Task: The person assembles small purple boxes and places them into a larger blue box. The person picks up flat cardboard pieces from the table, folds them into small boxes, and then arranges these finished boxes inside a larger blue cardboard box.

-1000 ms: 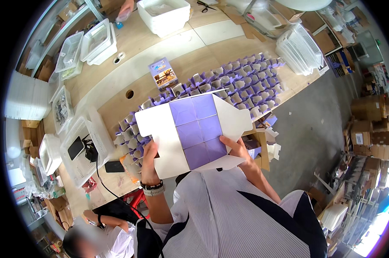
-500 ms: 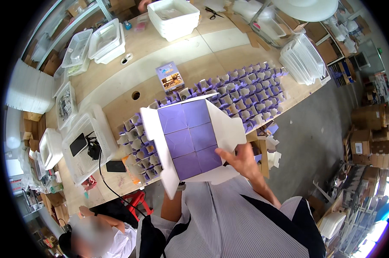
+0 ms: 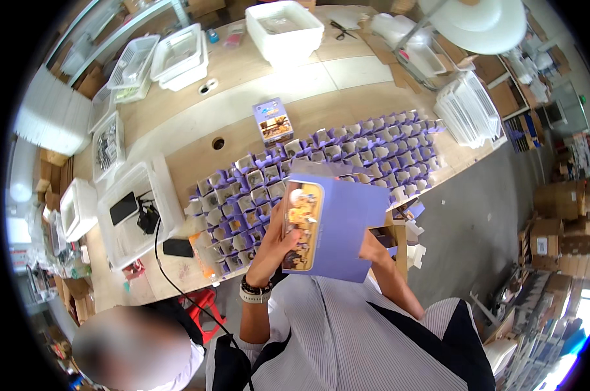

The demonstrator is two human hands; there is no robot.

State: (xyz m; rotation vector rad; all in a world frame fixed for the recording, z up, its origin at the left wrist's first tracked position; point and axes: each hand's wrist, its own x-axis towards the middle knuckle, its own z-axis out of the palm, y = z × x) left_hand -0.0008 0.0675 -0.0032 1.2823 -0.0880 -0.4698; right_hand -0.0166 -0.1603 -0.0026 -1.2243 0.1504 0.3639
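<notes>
Currently the purple box (image 3: 350, 225) lies between left hand (image 3: 273, 254) and right hand (image 3: 376, 253), side edges running away from the torso (image 3: 347, 332); the left pinches its picture panel (image 3: 306, 212); the right meets the opposite edge, grip too hidden to tell.

The carton (image 3: 350, 228) was purple with a brown-and-yellow picture panel (image 3: 307, 215); the small boxes (image 3: 254, 176), purple and greyish-white. The bench (image 3: 184, 143) was pale tan, the shirt (image 3: 318, 332) striped grey and white, the stool (image 3: 204, 298) red.
</notes>
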